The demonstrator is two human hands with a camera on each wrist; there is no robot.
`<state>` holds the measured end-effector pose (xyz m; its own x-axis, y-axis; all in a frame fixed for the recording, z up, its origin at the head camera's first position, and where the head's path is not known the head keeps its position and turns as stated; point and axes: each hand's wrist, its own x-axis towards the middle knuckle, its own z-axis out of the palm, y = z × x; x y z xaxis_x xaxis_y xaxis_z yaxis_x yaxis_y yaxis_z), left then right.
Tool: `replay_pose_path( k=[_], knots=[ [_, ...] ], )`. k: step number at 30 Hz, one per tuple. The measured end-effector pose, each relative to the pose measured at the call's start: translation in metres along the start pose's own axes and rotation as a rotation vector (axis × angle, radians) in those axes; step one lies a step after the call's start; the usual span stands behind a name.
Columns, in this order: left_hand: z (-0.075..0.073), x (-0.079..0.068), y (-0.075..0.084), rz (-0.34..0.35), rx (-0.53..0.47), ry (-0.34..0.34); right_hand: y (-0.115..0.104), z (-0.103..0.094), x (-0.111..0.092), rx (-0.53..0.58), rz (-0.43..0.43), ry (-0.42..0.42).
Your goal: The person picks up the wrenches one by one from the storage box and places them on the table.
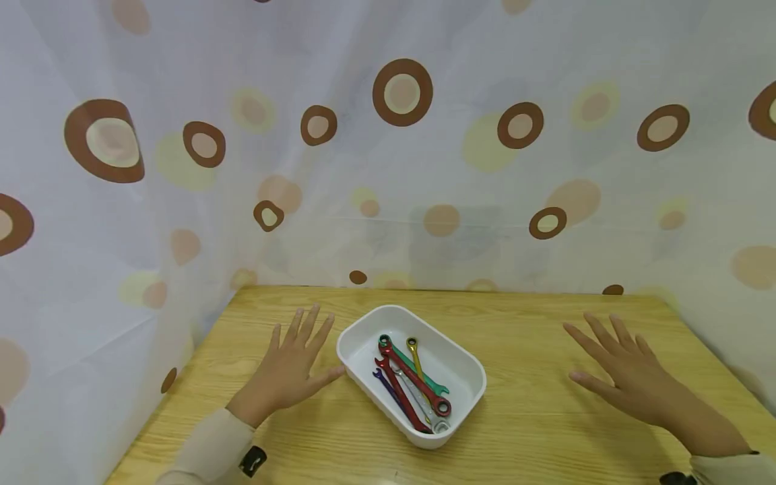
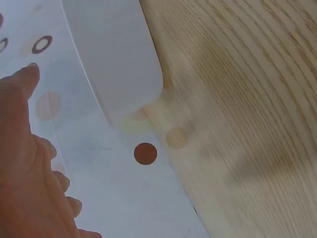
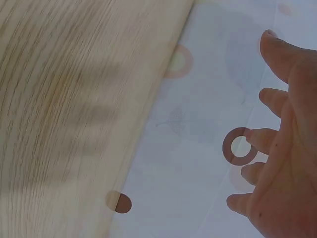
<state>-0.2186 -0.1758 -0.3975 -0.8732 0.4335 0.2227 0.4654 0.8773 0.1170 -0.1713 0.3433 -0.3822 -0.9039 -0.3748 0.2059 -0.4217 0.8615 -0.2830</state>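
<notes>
A white plastic tray (image 1: 467, 377) stands at an angle near the middle of the wooden table. Inside it lie several wrenches in a loose pile: a red wrench (image 1: 418, 380), a green wrench (image 1: 433, 384), a yellow wrench (image 1: 417, 357), a purple wrench (image 1: 388, 391) and silver ones partly covered. My left hand (image 1: 287, 370) hovers beside the tray's left side, fingers spread, holding nothing. In the left wrist view the tray's outer wall (image 2: 119, 54) shows beyond the thumb. My right hand (image 1: 633, 377) is held over the table well right of the tray, fingers spread, with nothing in it.
The wooden table (image 1: 533, 337) reaches back to a white curtain (image 1: 448, 168) printed with brown, peach and yellow circles. The curtain also hangs along the left and right sides. A black strap (image 1: 252, 461) shows at the left sleeve.
</notes>
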Motion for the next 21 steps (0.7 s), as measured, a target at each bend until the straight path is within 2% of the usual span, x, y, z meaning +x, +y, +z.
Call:
replay_pose_path(
  k=[3,8,12,16,21],
  knots=[
    [0.006,0.008,0.008,0.042,-0.003,-0.013,-0.004,0.000,0.004,0.000,-0.005,-0.006],
    [0.019,0.015,0.021,0.092,-0.031,-0.078,-0.008,0.002,0.006,0.004,-0.012,-0.015],
    [0.026,0.017,0.027,0.092,-0.041,-0.122,-0.009,0.005,0.007,0.013,-0.012,-0.015],
    [0.031,0.017,0.029,0.089,-0.045,-0.140,-0.008,0.008,0.007,0.023,-0.010,-0.016],
    [0.033,0.016,0.029,0.078,-0.102,-0.164,-0.008,0.010,0.006,0.045,-0.003,-0.020]
  ],
)
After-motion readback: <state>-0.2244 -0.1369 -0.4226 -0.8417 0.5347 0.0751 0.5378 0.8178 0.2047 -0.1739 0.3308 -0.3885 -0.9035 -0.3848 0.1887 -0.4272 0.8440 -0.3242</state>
